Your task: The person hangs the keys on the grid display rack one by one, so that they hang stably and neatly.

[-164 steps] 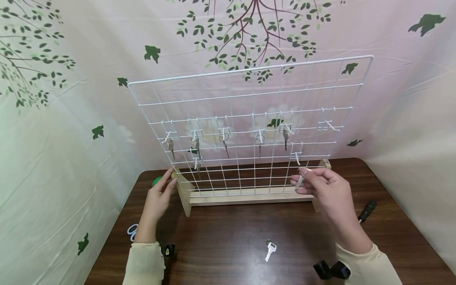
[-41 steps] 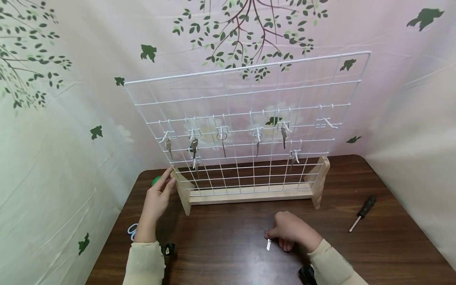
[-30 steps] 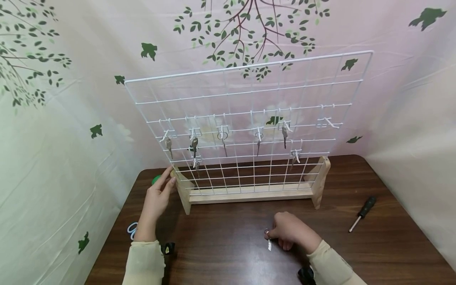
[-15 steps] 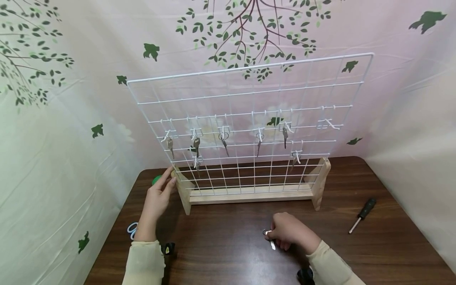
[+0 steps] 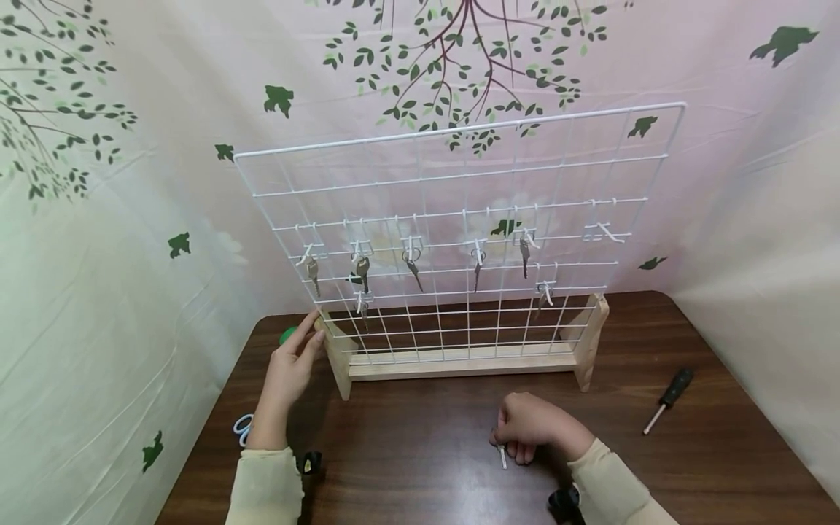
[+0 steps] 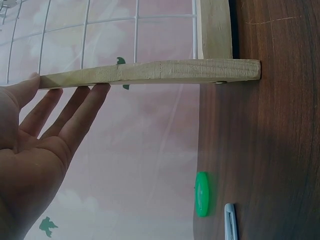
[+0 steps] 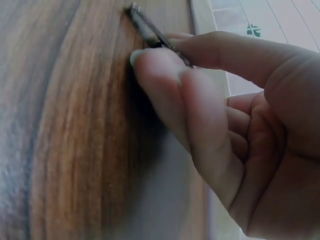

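Note:
A white wire grid rack (image 5: 459,130) stands on a wooden base (image 5: 462,367). My left hand (image 5: 291,368) holds its left wooden side piece (image 6: 150,71), the thumb on one face and the fingertips against the other. Low over the table in front of the rack, my right hand (image 5: 534,423) pinches a silver key (image 5: 503,457) between thumb and fingers. The key's shaft points toward me, and in the right wrist view the fingers hide part of the key (image 7: 150,26). Several keys hang on the grid's white hooks, one of them on the lower right hook (image 5: 545,290).
A bare hook (image 5: 607,232) sits at the grid's upper right. On the brown table lie a screwdriver (image 5: 669,397) at right and light blue scissors (image 5: 243,426) at left. A green round object (image 6: 201,194) is behind my left hand. A patterned cloth (image 5: 164,240) surrounds the table.
The key my right hand held near the lower right hook now hangs there. That hand came down to the table key and pinches it; the key's angle shifted slightly. My left hand stayed put.

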{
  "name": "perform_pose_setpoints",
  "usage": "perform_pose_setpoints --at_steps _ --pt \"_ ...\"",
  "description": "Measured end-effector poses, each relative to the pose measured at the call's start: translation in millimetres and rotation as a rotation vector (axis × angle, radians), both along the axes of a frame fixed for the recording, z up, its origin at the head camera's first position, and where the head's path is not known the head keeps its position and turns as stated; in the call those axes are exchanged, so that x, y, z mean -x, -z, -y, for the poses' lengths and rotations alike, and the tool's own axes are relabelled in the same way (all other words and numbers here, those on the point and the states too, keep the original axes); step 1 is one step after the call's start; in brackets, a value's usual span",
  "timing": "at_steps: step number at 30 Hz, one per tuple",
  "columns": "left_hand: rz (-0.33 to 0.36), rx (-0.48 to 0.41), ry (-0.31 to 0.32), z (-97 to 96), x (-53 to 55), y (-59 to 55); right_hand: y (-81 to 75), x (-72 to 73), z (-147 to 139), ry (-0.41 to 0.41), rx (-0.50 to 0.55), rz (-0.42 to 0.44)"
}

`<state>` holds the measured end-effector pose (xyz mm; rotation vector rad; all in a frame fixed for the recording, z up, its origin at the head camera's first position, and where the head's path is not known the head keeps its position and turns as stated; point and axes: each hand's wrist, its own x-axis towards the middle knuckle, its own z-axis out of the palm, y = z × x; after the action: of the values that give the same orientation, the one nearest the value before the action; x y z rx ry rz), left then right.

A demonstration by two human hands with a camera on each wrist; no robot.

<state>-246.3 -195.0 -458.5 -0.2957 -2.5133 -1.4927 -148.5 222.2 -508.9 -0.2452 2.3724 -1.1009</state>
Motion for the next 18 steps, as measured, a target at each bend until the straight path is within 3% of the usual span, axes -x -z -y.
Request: perform_pose_setpoints --at_steps 8,18 --pt "-0.010 -0.010 0.002 -0.5 -1.3 -1.6 11.1 6.3 -8.0 0.027 0.181 0.093" --pt "-0.004 0.016 -0.011 0.4 -2.7 -0.2 23.0 10.2 -12.4 0.071 0.332 0.077"
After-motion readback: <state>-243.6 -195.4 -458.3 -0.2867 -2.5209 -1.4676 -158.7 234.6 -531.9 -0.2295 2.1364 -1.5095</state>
